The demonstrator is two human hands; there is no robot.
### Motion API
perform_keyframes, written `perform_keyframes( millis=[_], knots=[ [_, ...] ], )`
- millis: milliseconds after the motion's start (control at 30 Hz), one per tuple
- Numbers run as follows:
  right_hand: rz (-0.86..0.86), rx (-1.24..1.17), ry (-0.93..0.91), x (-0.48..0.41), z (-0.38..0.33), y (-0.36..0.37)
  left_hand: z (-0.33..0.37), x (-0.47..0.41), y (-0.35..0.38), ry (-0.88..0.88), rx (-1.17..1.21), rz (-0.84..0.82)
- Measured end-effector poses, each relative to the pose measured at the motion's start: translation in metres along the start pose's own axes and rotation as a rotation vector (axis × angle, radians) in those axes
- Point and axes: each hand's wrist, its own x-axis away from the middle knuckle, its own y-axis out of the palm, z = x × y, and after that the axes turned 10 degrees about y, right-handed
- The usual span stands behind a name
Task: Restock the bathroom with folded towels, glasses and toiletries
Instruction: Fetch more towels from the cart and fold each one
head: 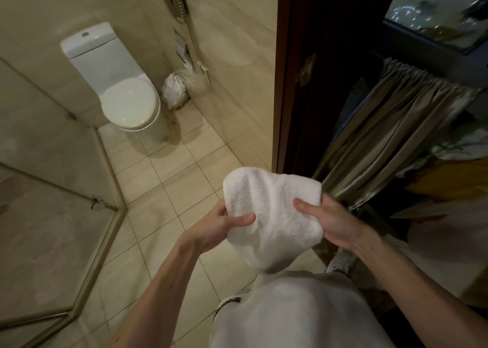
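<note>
A small white towel (pixel 272 205), loosely folded, hangs in front of my body at the lower centre of the head view. My left hand (pixel 216 226) grips its left edge, thumb laid over the cloth. On the towel's right side, my right hand (pixel 330 220) holds the edge with the thumb on top. The lower end of the towel droops toward my light trousers. No glasses or toiletries can be made out.
A white toilet (pixel 124 99) stands at the back left, with a tied white bag (pixel 175 91) beside it. Glass shower panels (pixel 52 215) run along the left. A dark door frame (pixel 285 83) and a curtained housekeeping cart (pixel 396 131) stand at the right.
</note>
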Motion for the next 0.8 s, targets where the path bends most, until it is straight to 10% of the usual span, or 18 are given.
perform_keyframes(
  millis=[500, 800],
  knots=[
    [0.077, -0.002, -0.027, -0.013, 0.003, -0.013, -0.009, -0.022, -0.004, 0.040, -0.068, 0.730],
    [0.099, 0.417, -0.399, -0.003, -0.059, 0.013, 0.060, -0.017, -0.025, 0.262, -0.208, 0.492]
  ],
)
